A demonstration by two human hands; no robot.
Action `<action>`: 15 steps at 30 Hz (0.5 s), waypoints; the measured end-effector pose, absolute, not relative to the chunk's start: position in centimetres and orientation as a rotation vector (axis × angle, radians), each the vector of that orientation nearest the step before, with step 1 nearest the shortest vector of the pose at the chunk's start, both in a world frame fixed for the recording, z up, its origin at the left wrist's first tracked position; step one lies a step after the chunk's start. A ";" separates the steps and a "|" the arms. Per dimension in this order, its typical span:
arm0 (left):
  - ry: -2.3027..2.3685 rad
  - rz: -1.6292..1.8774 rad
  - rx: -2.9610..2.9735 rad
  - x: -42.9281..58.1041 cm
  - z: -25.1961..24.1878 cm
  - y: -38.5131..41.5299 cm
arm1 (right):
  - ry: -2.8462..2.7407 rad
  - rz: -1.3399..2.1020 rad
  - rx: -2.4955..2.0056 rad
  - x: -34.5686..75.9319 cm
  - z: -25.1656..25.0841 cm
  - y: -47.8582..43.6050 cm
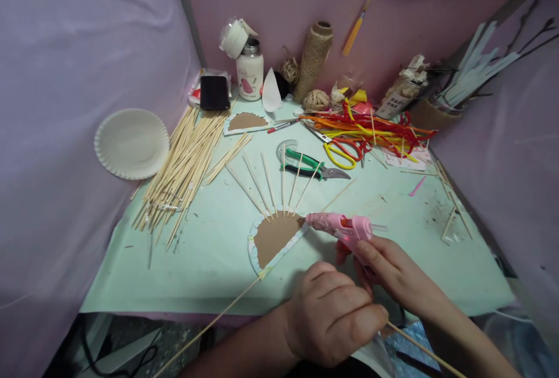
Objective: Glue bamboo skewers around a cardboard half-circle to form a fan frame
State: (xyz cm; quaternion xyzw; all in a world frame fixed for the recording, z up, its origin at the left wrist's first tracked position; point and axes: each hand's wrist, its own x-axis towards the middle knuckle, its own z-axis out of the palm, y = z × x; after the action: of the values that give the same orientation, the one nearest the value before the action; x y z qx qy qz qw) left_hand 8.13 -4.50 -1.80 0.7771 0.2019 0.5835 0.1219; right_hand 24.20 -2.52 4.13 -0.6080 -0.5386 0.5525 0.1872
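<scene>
My right hand (391, 264) grips a pink hot glue gun (338, 226). Its nozzle meets the upper right edge of a brown cardboard half-circle (277, 241) with a pale, scalloped border. Several thin wooden sticks (268, 183) fan out from the curved edge. One longer stick (213, 327) runs from the lower left corner toward the front edge. Closed into a fist just in front of the glue gun, my left hand (334, 314) holds a wooden stick (425, 350) that points to the lower right. Most of that stick's other end is hidden by the fist.
A heap of wooden sticks (183, 171) lies left, beside a white paper plate (131, 144). Pruning shears (312, 165), scissors (343, 154) and coloured pipe cleaners (371, 127) lie behind the cardboard. A bottle (250, 75) and a twine spool (314, 60) stand at the back.
</scene>
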 end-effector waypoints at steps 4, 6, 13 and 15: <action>0.592 1.696 2.256 7.9 -2.1 -4.6 | -1.543 1.529 -1.740 24.0 4.3 -2.4; 0.610 1.641 2.293 7.8 -2.4 -4.8 | -1.554 1.524 -1.745 23.9 4.3 -2.4; 0.615 1.620 2.277 7.6 -2.3 -4.8 | -1.555 1.527 -1.741 24.1 3.9 -2.5; 0.609 1.652 2.256 7.7 -2.0 -4.7 | -1.551 1.529 -1.742 24.0 3.9 -2.6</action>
State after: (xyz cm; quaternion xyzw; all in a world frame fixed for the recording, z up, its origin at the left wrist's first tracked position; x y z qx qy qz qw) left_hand 7.68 -4.67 -2.04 0.7807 0.2108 0.5715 0.1394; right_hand 24.05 -2.60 3.87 -0.6149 -0.5474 0.5398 0.1755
